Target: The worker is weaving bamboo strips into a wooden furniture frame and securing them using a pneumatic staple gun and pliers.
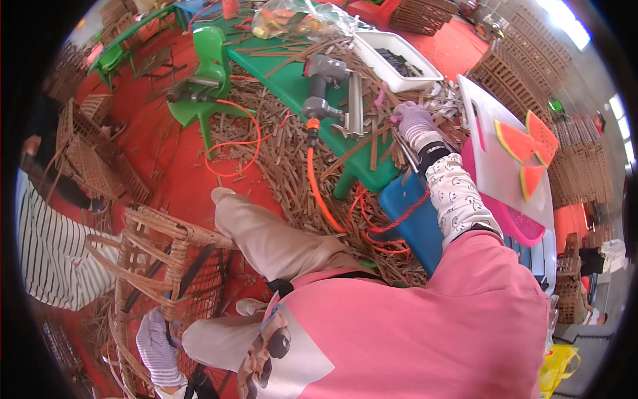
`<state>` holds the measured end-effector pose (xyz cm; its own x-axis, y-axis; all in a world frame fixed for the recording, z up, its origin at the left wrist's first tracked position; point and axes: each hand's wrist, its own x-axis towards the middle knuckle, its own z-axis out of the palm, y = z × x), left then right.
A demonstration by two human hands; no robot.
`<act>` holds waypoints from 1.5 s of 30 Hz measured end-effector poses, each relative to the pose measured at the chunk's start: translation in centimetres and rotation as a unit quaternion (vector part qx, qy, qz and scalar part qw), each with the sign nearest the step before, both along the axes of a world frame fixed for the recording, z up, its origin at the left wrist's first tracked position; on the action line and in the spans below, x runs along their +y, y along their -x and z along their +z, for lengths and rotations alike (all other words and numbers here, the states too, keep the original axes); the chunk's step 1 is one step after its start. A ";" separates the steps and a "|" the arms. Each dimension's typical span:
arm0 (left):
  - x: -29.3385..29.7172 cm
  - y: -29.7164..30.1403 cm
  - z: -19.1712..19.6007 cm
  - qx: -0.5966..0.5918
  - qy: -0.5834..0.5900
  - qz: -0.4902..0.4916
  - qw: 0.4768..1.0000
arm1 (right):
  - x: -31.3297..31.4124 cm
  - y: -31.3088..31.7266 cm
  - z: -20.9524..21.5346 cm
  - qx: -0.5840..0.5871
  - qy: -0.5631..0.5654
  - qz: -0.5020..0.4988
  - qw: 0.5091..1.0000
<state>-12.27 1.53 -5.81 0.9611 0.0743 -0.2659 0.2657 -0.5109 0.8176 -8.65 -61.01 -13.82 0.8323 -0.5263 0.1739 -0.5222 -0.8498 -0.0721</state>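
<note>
White tub (399, 63): on the green table (292, 83); holds dark pieces, kind unclear.
Pink basket (515, 223): contents hidden under a white board (492, 159).
Clear bag (299, 20): coloured items inside, indistinct.
Right hand (413, 120): gloved, on strips (382, 136) at the table edge; grip cannot be told.
Left hand (158, 346): gloved, closed on the wicker frame (166, 266); fingers partly hidden.
Nail gun (320, 90): on the table, left of the right hand, near.
</note>
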 end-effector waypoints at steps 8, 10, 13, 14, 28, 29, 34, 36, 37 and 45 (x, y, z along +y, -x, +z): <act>0.1 0.6 -0.7 -0.049 -0.028 -0.016 0.998 | -1.5 -1.5 0.3 0.061 0.130 0.016 0.989; -0.2 0.5 -0.6 -0.072 -0.038 -0.032 0.996 | -1.7 -0.6 0.8 -0.101 0.091 0.008 0.991; -0.3 0.5 0.2 -0.172 -0.210 -0.138 0.953 | -1.1 0.4 2.7 -0.232 -0.117 -0.005 0.966; -0.4 0.6 0.6 -0.196 -0.214 -0.146 0.946 | -0.7 0.7 3.5 -0.257 -0.176 -0.030 0.950; -1.2 2.5 3.0 -0.339 -0.179 -0.033 0.923 | 23.4 -5.7 13.8 -0.298 -0.774 0.293 0.476; -2.0 2.6 3.5 -0.371 -0.168 -0.064 0.911 | 25.1 -5.6 14.9 -0.098 -0.762 0.518 0.377; -5.2 3.6 4.6 -0.386 -0.023 -0.114 0.915 | 34.3 -1.7 14.0 0.005 -0.692 0.530 0.491; -6.0 3.8 4.0 -0.321 0.034 -0.095 0.942 | 35.7 -1.1 13.8 0.090 -0.695 0.491 0.517; -6.4 3.7 3.6 -0.400 0.081 -0.082 0.909 | 36.5 -1.0 13.5 0.109 -0.688 0.490 0.524; -6.5 3.8 1.5 -0.481 0.038 -0.118 0.868 | 39.6 -0.6 12.6 0.235 -0.734 0.581 0.262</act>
<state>-16.11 -4.95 -4.30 0.7272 -0.1386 0.6723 -0.6634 -0.3935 0.6364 -8.08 -21.43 -1.23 0.3276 0.9168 0.2284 -0.2170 0.3083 -0.9262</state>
